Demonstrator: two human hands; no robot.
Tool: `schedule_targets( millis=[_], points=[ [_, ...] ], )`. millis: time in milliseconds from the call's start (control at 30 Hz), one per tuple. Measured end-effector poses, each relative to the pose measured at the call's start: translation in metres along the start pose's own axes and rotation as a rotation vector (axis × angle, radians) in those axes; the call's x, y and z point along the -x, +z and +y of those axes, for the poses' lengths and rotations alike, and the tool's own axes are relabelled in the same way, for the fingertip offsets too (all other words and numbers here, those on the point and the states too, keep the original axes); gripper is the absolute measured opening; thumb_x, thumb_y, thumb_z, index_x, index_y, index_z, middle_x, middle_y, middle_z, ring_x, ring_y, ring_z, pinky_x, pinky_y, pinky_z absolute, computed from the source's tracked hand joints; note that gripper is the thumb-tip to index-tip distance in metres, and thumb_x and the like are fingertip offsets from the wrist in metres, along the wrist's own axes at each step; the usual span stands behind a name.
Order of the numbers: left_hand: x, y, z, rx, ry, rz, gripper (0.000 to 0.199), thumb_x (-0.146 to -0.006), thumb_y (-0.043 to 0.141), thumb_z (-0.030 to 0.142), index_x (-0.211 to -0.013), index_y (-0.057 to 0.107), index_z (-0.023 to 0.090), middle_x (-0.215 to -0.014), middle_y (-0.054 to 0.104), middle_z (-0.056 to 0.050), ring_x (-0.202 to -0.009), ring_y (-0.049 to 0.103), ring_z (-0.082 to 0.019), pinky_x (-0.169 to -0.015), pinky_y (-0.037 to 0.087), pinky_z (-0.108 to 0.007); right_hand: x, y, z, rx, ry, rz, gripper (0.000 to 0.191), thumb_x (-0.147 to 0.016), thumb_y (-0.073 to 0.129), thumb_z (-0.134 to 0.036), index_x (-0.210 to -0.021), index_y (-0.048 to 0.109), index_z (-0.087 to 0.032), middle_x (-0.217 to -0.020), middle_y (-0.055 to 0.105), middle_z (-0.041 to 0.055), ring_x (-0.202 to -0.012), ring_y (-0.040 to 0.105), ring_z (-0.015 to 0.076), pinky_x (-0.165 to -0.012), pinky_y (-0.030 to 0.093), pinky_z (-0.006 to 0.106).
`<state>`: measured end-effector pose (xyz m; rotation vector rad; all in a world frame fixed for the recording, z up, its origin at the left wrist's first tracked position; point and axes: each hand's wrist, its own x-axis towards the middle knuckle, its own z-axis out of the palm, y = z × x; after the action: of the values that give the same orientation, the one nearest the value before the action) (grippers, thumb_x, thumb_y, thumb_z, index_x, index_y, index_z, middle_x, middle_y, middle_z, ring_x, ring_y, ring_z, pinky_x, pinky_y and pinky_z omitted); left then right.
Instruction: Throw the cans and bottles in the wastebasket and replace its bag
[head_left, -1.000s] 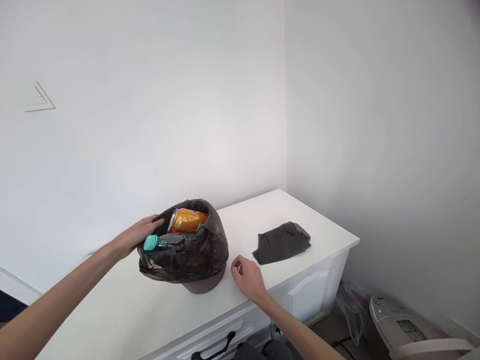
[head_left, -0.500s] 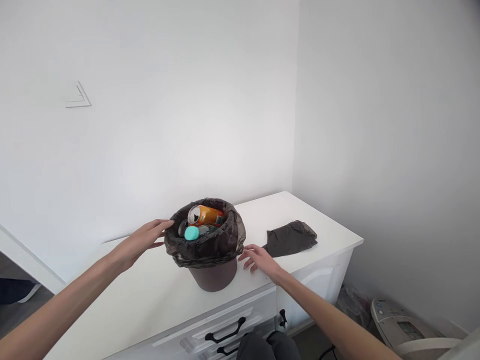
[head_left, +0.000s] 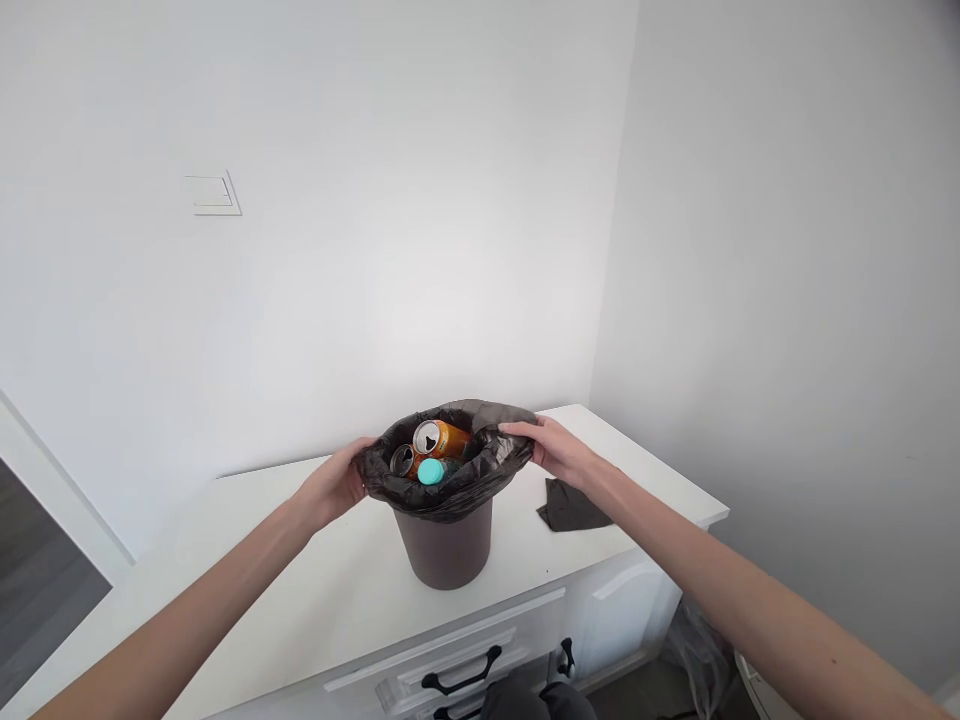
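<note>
A dark brown bin [head_left: 448,550] stands upright on the white cabinet top. Its black bag [head_left: 450,503] is folded over the rim. Inside lie an orange can [head_left: 452,440], a second can [head_left: 403,460] with its opened top showing, and a bottle with a turquoise cap [head_left: 430,471]. My left hand [head_left: 339,486] is closed on the bag's edge at the left. At the right, my right hand [head_left: 553,447] pinches the bag's edge, which is stretched outward beyond the rim.
Another folded black bag [head_left: 574,508] lies on the cabinet top [head_left: 330,590], right of the bin and partly behind my right forearm. Black handles [head_left: 461,678] stick out from the cabinet front. A clear plastic bag [head_left: 694,650] is on the floor at right.
Both hands have taken hold of the bag's edge; my right hand rose from beside the bin. The bag is pulled wider to the right. The view has shifted a little.
</note>
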<state>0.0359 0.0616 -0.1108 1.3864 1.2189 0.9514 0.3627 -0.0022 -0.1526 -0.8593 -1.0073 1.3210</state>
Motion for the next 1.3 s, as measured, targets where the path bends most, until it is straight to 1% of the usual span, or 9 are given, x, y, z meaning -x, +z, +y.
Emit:
schedule_targets(
  millis=[133, 333, 533, 700, 833, 967, 1100, 1200, 1300],
  points=[
    [-0.006, -0.003, 0.026, 0.096, 0.074, 0.094, 0.026, -0.064, 0.08, 0.037, -0.08, 0.067, 0.021, -0.085, 0.074, -0.006, -0.077, 0.07, -0.024, -0.061, 0.056, -0.033, -0.007, 0.01, -0.033, 0.12, -0.118, 0.144, 0.028, -0.065, 0.084, -0.022, -0.088, 0.069, -0.02, -0.085, 0.075, 0.001, -0.075, 0.068, 0.0152, -0.064, 0.055, 0.025],
    [-0.002, -0.002, 0.065, 0.204, 0.261, 0.276, 0.028, -0.065, 0.08, 0.033, -0.075, 0.057, 0.023, -0.076, 0.063, 0.002, -0.069, 0.06, -0.015, -0.054, 0.047, -0.026, -0.001, 0.02, -0.068, 0.162, -0.272, 0.314, 0.026, -0.06, 0.075, -0.019, -0.073, 0.052, -0.023, -0.061, 0.057, -0.0083, -0.054, 0.05, 0.0082, -0.048, 0.035, 0.02],
    [0.016, -0.004, 0.089, 0.258, 0.409, 0.431, 0.032, -0.066, 0.08, 0.029, -0.076, 0.05, 0.024, -0.077, 0.056, 0.002, -0.07, 0.054, -0.014, -0.054, 0.044, -0.024, 0.013, 0.014, -0.084, 0.051, -0.396, 0.39, 0.034, -0.058, 0.079, -0.02, -0.075, 0.049, -0.024, -0.06, 0.051, -0.0098, -0.052, 0.045, 0.0068, -0.048, 0.033, 0.02],
    [0.028, -0.018, 0.091, 0.282, 0.44, 0.46, 0.035, -0.065, 0.081, 0.024, -0.08, 0.05, 0.024, -0.069, 0.05, 0.004, -0.059, 0.045, -0.01, -0.05, 0.04, -0.023, 0.025, -0.001, -0.091, -0.056, -0.365, 0.41, 0.042, -0.056, 0.083, -0.015, -0.082, 0.053, -0.024, -0.063, 0.055, -0.0085, -0.055, 0.05, 0.0081, -0.049, 0.039, 0.02],
    [0.036, -0.03, 0.079, 0.246, 0.454, 0.46, 0.035, -0.065, 0.08, 0.026, -0.086, 0.051, 0.025, -0.063, 0.046, 0.007, -0.052, 0.041, -0.01, -0.051, 0.041, -0.026, 0.043, -0.01, -0.088, -0.074, -0.331, 0.41, 0.045, -0.057, 0.087, -0.015, -0.092, 0.058, -0.023, -0.072, 0.062, -0.0045, -0.064, 0.058, 0.0112, -0.055, 0.047, 0.022],
    [0.055, -0.042, 0.061, -0.03, 0.483, 0.467, 0.031, -0.073, 0.079, 0.037, -0.089, 0.054, 0.028, -0.06, 0.046, 0.008, -0.053, 0.046, -0.014, -0.06, 0.043, -0.03, 0.078, -0.015, -0.083, 0.061, -0.378, 0.437, 0.045, -0.066, 0.089, -0.025, -0.101, 0.061, -0.024, -0.071, 0.058, -0.0068, -0.064, 0.057, 0.0119, -0.059, 0.053, 0.024],
    [0.073, -0.059, 0.042, -0.043, 0.441, 0.37, 0.037, -0.073, 0.083, 0.044, -0.095, 0.057, 0.031, -0.062, 0.047, 0.008, -0.055, 0.047, -0.016, -0.065, 0.047, -0.034, 0.111, -0.023, -0.071, 0.087, -0.39, 0.475, 0.046, -0.069, 0.091, -0.029, -0.107, 0.065, -0.026, -0.08, 0.061, -0.0052, -0.073, 0.062, 0.0134, -0.069, 0.06, 0.027],
    [0.078, -0.064, 0.01, 0.132, 0.459, 0.328, 0.044, -0.075, 0.081, 0.047, -0.109, 0.055, 0.037, -0.075, 0.061, 0.005, -0.073, 0.06, -0.022, -0.077, 0.052, -0.038, 0.122, -0.023, -0.034, -0.125, -0.442, 0.549, 0.041, -0.073, 0.088, -0.035, -0.107, 0.067, -0.028, -0.097, 0.069, -0.0001, -0.098, 0.069, 0.0187, -0.087, 0.064, 0.032],
    [0.073, -0.057, -0.041, 0.155, 0.462, 0.309, 0.051, -0.079, 0.071, 0.058, -0.12, 0.047, 0.04, -0.12, 0.07, -0.003, -0.122, 0.062, -0.03, -0.1, 0.052, -0.047, 0.124, -0.007, 0.032, -0.31, -0.391, 0.555, 0.03, -0.082, 0.079, -0.045, -0.105, 0.069, -0.029, -0.113, 0.071, 0.0041, -0.118, 0.068, 0.0276, -0.102, 0.061, 0.044]
  ],
)
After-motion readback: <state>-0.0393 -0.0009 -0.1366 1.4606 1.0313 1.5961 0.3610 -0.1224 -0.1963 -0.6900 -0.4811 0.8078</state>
